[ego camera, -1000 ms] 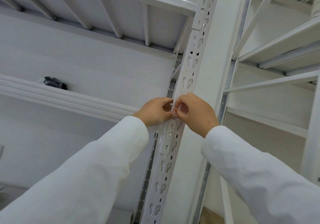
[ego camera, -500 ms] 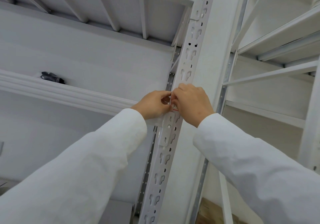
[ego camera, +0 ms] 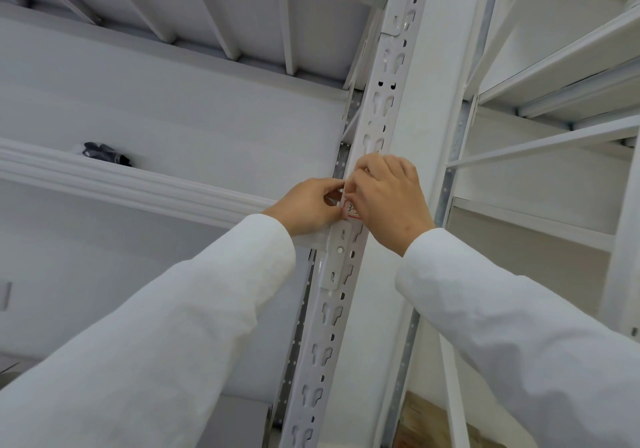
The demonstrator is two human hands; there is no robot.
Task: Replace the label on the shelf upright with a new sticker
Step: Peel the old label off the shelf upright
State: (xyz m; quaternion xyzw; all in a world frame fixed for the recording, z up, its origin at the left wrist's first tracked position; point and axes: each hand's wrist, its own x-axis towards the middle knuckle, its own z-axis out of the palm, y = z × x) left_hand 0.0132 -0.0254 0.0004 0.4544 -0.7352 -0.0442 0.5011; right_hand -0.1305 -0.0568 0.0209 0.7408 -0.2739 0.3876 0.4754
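Both hands met on the shelf post point(ego camera: 372, 142), just above the shelf beam. The left hand point(ego camera: 308, 205) pinched the sticker point(ego camera: 350, 212) by its edge, probably to keep it straight, while the right hand point(ego camera: 388, 198), fingers curled, pressed over it.

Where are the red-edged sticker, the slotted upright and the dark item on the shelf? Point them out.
sticker point(ego camera: 350, 211), head view, its visible lower corner.
upright point(ego camera: 375, 125), head view, slotted face above the hands.
dark item point(ego camera: 105, 153), head view, its middle.

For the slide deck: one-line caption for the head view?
Both hands, left hand and right hand, work a red-bordered label on the white slotted upright.
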